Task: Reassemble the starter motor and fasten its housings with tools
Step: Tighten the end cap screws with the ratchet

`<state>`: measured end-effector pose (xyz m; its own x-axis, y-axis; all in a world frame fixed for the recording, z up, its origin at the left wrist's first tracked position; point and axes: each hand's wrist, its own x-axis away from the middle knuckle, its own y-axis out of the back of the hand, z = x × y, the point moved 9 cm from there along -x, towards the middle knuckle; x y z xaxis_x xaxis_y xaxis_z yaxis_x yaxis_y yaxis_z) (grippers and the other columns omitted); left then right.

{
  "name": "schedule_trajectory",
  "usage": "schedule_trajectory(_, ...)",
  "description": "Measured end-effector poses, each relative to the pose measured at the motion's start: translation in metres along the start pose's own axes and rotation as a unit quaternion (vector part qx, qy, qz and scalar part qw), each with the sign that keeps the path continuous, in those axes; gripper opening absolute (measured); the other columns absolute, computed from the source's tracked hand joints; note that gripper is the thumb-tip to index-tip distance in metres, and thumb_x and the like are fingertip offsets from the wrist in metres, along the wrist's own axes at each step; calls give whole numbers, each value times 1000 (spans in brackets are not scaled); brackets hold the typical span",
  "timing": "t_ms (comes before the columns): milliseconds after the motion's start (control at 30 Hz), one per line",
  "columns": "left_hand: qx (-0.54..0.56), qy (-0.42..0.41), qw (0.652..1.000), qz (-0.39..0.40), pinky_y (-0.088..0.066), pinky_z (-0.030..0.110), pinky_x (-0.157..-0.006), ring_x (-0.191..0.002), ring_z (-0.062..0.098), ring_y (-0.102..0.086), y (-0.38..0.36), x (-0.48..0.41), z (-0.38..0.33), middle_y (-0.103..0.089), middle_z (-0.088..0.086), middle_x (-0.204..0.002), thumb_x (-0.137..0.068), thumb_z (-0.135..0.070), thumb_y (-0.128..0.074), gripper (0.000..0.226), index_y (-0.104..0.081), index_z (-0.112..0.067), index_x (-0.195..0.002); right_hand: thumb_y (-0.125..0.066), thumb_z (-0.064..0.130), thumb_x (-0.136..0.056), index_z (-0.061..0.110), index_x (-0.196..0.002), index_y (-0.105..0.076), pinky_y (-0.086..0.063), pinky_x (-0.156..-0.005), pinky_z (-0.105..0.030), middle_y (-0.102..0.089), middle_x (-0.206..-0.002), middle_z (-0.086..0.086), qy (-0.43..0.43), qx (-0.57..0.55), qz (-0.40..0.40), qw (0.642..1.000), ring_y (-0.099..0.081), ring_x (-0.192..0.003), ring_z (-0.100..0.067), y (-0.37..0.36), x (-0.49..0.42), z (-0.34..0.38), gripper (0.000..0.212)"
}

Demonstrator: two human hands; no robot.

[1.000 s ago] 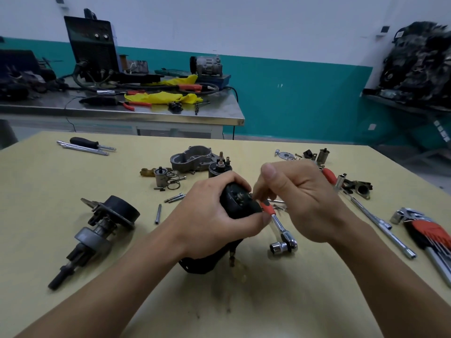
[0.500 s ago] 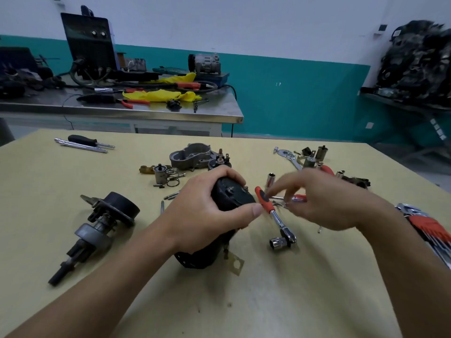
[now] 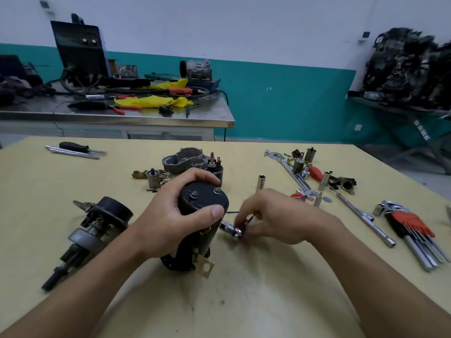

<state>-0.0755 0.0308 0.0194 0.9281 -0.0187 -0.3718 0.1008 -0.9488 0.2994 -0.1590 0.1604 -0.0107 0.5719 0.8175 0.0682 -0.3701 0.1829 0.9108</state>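
Starter motor body (image 3: 202,200): a black cylinder standing on its lower end on the table (image 3: 244,301) at centre of view, its top tilted slightly to the right. The end cap faces up with two fasteners (image 3: 194,194) exposed. A brass terminal tab (image 3: 206,267) projects near the base.

Left hand (image 3: 168,215): fingers wrapped round the upper part of the starter motor body, thumb across the near side. Judged purpose: to brace the cylinder upright and keep the cap fasteners facing the person, so a tool can reach them from above.

Right hand (image 3: 275,215): low at the table just right of the body, fingers curled onto a small ratchet (image 3: 230,229) near its head end. This area is motion-blurred, so it cannot be told whether the tool is clear of the table. Judged purpose: taking up the ratchet to tighten the cap fasteners.

Other items:
- An armature and drive assembly (image 3: 92,230) lies on its side well to the left, apart from the body.
- An aluminium nose housing (image 3: 183,159) and a solenoid (image 3: 214,167) sit behind the left hand.
- A loose socket (image 3: 260,182) stands upright beyond the right hand.
- A hex key set (image 3: 412,228) lies at far right.

Judgement: with these parts separate, reassembly is well short of complete.

Risk: a one-handed hold on a tilted cylinder may slip once torque is applied.
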Motion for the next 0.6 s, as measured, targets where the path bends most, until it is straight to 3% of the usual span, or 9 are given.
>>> schedule_trajectory(133,-8,1,1000,5,-56,24,-72,-88,12,-68,0,0,-1,-67,-9,-100,-63,-53,-72,47,-64,-37,-106,-67,33,-95,39,-98,-67,-44,-82,-27,-57,-94,20,44,-38,-177,983,-50,-94,0,33,0,8,7)
schedule_trajectory(200,-16,3,1000,6,-57,24,-73,-91,14,-67,0,0,0,-66,-11,-103,-63,-56,-72,47,-64,-39,-106,-62,27,-98,32,-102,-65,-50,-83,-26,-64,-96,16,52,-101,-251,961,-58,-94,-4,51,8,2,7)
schedule_trajectory(300,-22,5,1000,3,-56,22,-73,-93,12,-67,1,0,1,-65,-14,-105,-61,-58,-72,49,-64,-42,-107,-57,22,-102,35,-101,-59,-55,-70,-22,-64,-93,12,32,-207,-288,934,-67,-77,-5,65,15,-19,13)
schedule_trajectory(400,-26,0,1000,-11,-55,21,-75,-96,10,-68,3,1,1,-67,-15,-105,-60,-58,-74,52,-63,-44,-109,-53,25,-104,25,-96,-63,-44,-54,-21,-58,-79,6,-4,-269,-350,897,-51,-56,-9,79,24,-40,12)
schedule_trajectory(500,-38,-23,998,-39,-54,20,-80,-103,9,-68,10,1,-5,-70,-14,-109,-60,-57,-76,61,-60,-39,-116,-58,28,-102,17,-81,-70,-39,-47,-24,-59,-71,0,-96,-366,-317,870,-44,-50,-11,77,28,-70,27)
schedule_trajectory(600,-46,-45,997,-48,-52,31,-91,-109,13,-67,13,0,-11,-71,-9,-114,-63,-53,-77,62,-58,-35,-119,-70,30,-93,10,-70,-75,-41,-42,-24,-66,-65,-5,-224,-364,-227,875,-47,-44,-14,59,33,-92,31)
